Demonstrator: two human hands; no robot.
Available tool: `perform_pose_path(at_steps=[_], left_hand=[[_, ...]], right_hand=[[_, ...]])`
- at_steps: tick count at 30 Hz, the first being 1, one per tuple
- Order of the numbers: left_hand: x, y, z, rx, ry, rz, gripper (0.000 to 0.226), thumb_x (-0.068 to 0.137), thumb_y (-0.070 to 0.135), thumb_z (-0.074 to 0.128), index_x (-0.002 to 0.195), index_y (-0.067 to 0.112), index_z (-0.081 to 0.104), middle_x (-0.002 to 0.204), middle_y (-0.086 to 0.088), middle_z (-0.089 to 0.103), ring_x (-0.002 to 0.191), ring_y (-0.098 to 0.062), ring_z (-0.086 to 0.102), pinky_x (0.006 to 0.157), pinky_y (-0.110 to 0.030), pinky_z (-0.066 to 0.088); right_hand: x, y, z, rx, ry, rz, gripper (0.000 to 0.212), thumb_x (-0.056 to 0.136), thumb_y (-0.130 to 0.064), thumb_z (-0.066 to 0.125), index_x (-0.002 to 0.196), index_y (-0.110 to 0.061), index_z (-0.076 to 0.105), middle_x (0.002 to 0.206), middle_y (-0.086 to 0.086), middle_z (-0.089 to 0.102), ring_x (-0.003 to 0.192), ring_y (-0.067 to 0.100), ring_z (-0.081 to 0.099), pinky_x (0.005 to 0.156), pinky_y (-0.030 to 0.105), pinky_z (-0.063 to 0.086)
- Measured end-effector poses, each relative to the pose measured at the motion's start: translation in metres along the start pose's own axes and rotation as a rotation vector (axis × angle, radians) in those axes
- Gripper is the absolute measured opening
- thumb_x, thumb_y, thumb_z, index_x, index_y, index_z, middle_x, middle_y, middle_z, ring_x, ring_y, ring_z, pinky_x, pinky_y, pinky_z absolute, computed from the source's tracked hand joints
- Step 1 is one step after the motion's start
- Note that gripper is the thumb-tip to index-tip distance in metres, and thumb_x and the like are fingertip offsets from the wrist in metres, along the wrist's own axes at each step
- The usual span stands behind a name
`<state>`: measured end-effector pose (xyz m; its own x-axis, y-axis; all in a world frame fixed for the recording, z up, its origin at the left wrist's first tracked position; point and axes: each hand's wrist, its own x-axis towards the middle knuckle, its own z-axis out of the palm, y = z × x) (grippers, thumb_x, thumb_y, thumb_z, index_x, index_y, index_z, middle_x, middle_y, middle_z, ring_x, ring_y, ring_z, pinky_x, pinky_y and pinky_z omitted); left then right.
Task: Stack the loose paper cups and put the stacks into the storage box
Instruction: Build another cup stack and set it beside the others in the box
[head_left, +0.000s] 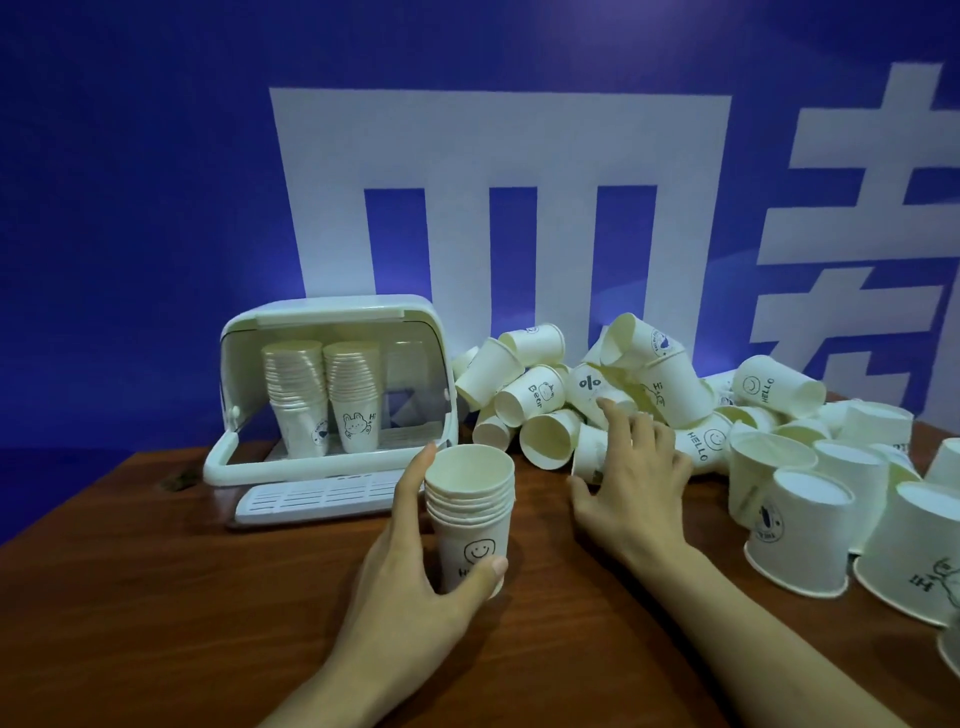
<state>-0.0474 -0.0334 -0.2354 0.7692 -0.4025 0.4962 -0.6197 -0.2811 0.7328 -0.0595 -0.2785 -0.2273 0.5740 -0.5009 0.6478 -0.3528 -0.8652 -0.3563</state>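
Steadying the short stack (470, 512) upright on the table (156, 597): left hand (415, 582) wraps it, mouth up to take more. Right hand (631, 467), fingers spread and empty, reaches a cup (589, 454) in the pile. Box (332, 395) stands open behind, two stacks inside.

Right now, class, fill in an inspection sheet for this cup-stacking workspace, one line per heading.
Surface: brown wooden table.
Job's things: white plastic storage box, lid up, two cup stacks inside; short stack of white paper cups; heap of loose paper cups.
Clutter: white slatted tray before the box.
Grippers: left hand grips the short stack; right hand reaches into the heap.
Cables: nothing seen.
Surroundings: blue wall with white lettering.
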Motion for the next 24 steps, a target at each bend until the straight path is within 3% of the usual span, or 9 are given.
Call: perform_pose_path(at_steps=[3, 4, 8, 12, 14, 16, 18, 20, 24], left_hand=[[0.001, 0.001, 0.000, 0.007, 0.002, -0.003, 0.108, 0.077, 0.041, 0.086, 0.142, 0.076, 0.007, 0.130, 0.048, 0.043, 0.112, 0.037, 0.036, 0.086, -0.001, 0.034], [0.001, 0.002, 0.000, 0.013, -0.001, -0.009, 0.107, 0.078, 0.041, 0.085, 0.142, 0.076, 0.007, 0.127, 0.049, 0.041, 0.109, 0.040, 0.033, 0.084, 0.001, 0.034], [0.001, 0.003, -0.001, 0.036, 0.004, -0.004, 0.105, 0.078, 0.043, 0.085, 0.140, 0.076, 0.007, 0.128, 0.047, 0.043, 0.115, 0.027, 0.043, 0.086, -0.003, 0.036], [0.003, 0.001, 0.000, 0.047, -0.001, -0.014, 0.113, 0.077, 0.044, 0.086, 0.150, 0.067, 0.003, 0.141, 0.030, 0.050, 0.129, 0.003, 0.048, 0.104, -0.026, 0.041], [0.004, -0.002, 0.001, 0.020, -0.035, -0.031, 0.115, 0.077, 0.046, 0.087, 0.153, 0.061, 0.001, 0.141, 0.029, 0.051, 0.129, 0.003, 0.050, 0.107, -0.029, 0.043], [0.006, -0.008, 0.002, -0.008, -0.034, -0.045, 0.108, 0.074, 0.051, 0.088, 0.154, 0.051, 0.015, 0.137, 0.029, 0.058, 0.126, 0.008, 0.055, 0.104, -0.021, 0.046], [0.007, -0.012, 0.004, -0.039, -0.020, -0.077, 0.091, 0.071, 0.051, 0.090, 0.144, 0.043, 0.036, 0.122, 0.031, 0.065, 0.114, 0.015, 0.059, 0.092, -0.006, 0.046], [0.007, -0.015, 0.005, -0.060, 0.003, -0.105, 0.082, 0.068, 0.047, 0.093, 0.135, 0.039, 0.047, 0.111, 0.031, 0.070, 0.105, 0.014, 0.064, 0.088, -0.008, 0.050], [0.007, -0.009, 0.003, -0.044, -0.013, -0.087, 0.079, 0.068, 0.047, 0.091, 0.133, 0.045, 0.047, 0.110, 0.030, 0.069, 0.102, 0.015, 0.063, 0.081, -0.005, 0.049]], right_hand=[[-0.001, 0.005, 0.004, 0.010, -0.173, 0.043, 0.109, 0.079, -0.041, 0.072, 0.160, -0.030, -0.001, 0.160, -0.004, 0.023, 0.153, 0.030, 0.005, 0.115, 0.051, 0.020], [-0.002, 0.007, 0.005, 0.023, -0.211, 0.066, 0.111, 0.081, -0.042, 0.072, 0.160, -0.030, -0.004, 0.160, -0.005, 0.025, 0.152, 0.030, 0.006, 0.115, 0.050, 0.018], [0.002, 0.000, -0.004, 0.023, -0.041, -0.048, 0.085, 0.077, -0.047, 0.074, 0.152, -0.029, 0.036, 0.142, -0.003, 0.049, 0.131, 0.026, 0.031, 0.100, 0.046, 0.026], [-0.001, -0.037, -0.033, 0.466, 0.200, -0.122, 0.068, 0.071, -0.065, 0.077, 0.127, -0.031, 0.061, 0.118, -0.017, 0.063, 0.118, 0.020, 0.042, 0.094, 0.034, 0.031], [-0.009, -0.057, -0.052, 0.701, 0.240, -0.147, 0.064, 0.071, -0.059, 0.083, 0.123, -0.030, 0.061, 0.112, -0.018, 0.065, 0.109, 0.011, 0.055, 0.090, 0.025, 0.044], [-0.017, -0.071, -0.066, 0.905, 0.187, -0.090, 0.068, 0.070, -0.052, 0.087, 0.128, -0.032, 0.057, 0.112, -0.018, 0.067, 0.103, 0.000, 0.063, 0.084, 0.019, 0.052], [-0.021, -0.077, -0.071, 1.045, 0.140, -0.024, 0.078, 0.069, -0.053, 0.088, 0.134, -0.033, 0.051, 0.113, -0.012, 0.070, 0.101, 0.003, 0.068, 0.086, 0.032, 0.059], [-0.023, -0.078, -0.073, 1.121, 0.121, 0.004, 0.080, 0.070, -0.053, 0.086, 0.136, -0.032, 0.047, 0.112, -0.007, 0.072, 0.099, 0.009, 0.071, 0.085, 0.041, 0.061], [-0.022, -0.080, -0.080, 1.145, 0.204, -0.080, 0.069, 0.079, -0.045, 0.080, 0.136, -0.023, 0.047, 0.113, -0.005, 0.068, 0.101, 0.012, 0.071, 0.082, 0.038, 0.061]])
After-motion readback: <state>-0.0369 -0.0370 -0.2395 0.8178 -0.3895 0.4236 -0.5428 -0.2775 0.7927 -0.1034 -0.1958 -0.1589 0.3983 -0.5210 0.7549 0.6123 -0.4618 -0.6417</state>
